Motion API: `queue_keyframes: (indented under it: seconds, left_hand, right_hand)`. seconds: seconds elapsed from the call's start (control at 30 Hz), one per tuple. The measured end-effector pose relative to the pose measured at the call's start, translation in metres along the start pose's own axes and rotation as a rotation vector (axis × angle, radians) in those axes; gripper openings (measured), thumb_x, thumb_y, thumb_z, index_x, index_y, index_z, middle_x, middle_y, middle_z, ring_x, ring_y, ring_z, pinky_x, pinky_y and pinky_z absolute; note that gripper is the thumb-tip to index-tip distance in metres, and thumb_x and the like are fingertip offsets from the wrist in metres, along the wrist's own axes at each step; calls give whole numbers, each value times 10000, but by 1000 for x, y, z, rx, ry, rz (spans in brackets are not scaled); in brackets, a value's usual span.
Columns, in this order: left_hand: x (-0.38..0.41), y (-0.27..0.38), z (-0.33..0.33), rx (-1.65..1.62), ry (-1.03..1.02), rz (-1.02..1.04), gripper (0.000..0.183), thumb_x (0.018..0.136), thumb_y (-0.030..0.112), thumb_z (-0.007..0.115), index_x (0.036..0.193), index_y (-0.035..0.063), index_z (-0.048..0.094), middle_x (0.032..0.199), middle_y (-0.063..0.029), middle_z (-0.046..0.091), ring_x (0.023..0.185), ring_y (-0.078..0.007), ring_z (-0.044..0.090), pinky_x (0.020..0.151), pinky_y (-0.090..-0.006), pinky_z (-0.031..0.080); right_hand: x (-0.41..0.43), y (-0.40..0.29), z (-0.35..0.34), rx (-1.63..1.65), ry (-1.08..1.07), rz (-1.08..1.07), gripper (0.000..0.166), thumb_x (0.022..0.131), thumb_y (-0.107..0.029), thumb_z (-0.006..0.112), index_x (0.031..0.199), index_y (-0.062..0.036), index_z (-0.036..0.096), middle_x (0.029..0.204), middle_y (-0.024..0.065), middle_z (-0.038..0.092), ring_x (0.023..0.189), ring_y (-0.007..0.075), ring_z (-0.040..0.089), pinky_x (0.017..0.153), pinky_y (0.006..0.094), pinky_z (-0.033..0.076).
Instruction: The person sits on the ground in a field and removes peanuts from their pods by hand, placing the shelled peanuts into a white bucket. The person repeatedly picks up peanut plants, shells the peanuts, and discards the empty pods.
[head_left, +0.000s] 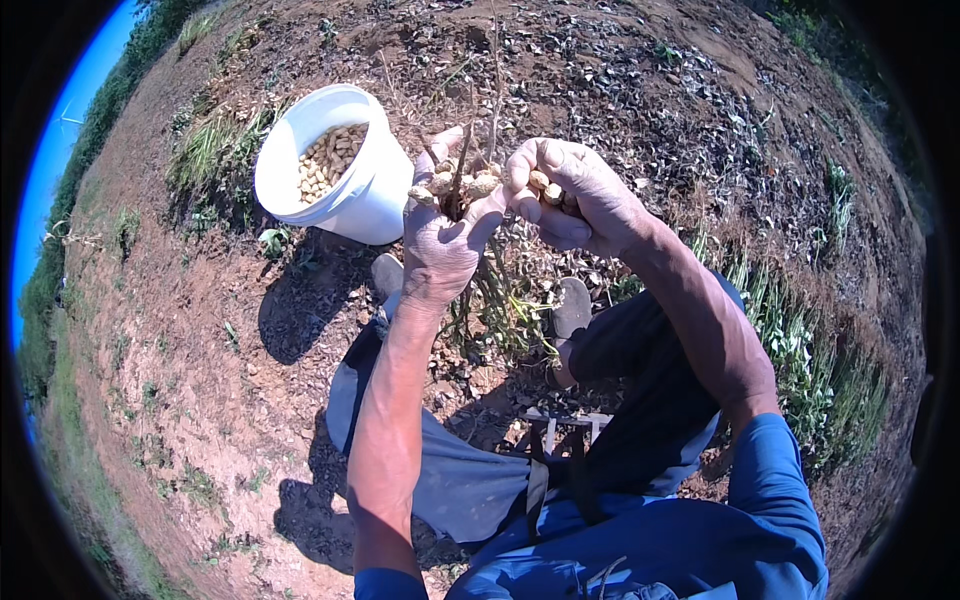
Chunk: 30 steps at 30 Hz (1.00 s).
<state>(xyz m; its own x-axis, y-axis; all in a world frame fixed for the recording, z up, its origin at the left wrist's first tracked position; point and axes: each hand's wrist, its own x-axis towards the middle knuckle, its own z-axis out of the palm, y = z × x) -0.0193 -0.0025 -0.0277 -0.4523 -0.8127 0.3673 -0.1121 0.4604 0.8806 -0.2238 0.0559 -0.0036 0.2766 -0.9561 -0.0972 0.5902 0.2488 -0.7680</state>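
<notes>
My left hand (446, 240) grips a peanut plant by its stems, root end up. Pale peanut pods (480, 185) cluster around the roots between my thumb and fingers. The plant's leafy stems (491, 300) hang below that fist towards the soil. Close beside it, my right hand (577, 191) is curled around a few loose peanut pods (547, 186), its thumb and fingertips near the cluster. Just left of my hands a white plastic bucket (375, 195) leans on the ground, its mouth tipped towards the left. Many shelled-in peanuts (330, 161) lie inside it.
Dry leaf litter (675, 112) covers the soil ahead. Pulled plants lie in heaps at the left (217, 150) and right (810, 367). My shoes (572, 307) flank the hanging plant. A low stool frame (566, 420) shows between my legs.
</notes>
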Motion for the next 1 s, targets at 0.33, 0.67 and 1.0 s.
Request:
queue_keyframes:
  seconds: [0.33,0.67,1.0]
  left_hand:
    - [3,-3,6,285,-9,130,557,901,11,671,1396,-44,424,952,-122,743,808,-244,724,715,-369,563]
    - [1,28,27,498,-4,198,875,876,18,647,1632,33,209,1031,-188,643,865,-334,619,764,-476,498]
    - [-1,-1,9,378,-36,80,724,836,-18,703,1511,44,449,991,-164,701,839,-222,680,730,-350,534]
  right_hand:
    - [2,8,15,23,260,208,478,1056,-490,581,950,-27,637,707,47,646,409,46,390,370,226,290]
    - [0,15,-1,159,124,323,270,1014,-337,693,961,-74,723,727,8,650,421,22,387,372,203,266]
    - [7,29,9,306,101,189,177,999,-154,626,895,-28,693,698,-15,604,407,23,375,374,210,282]
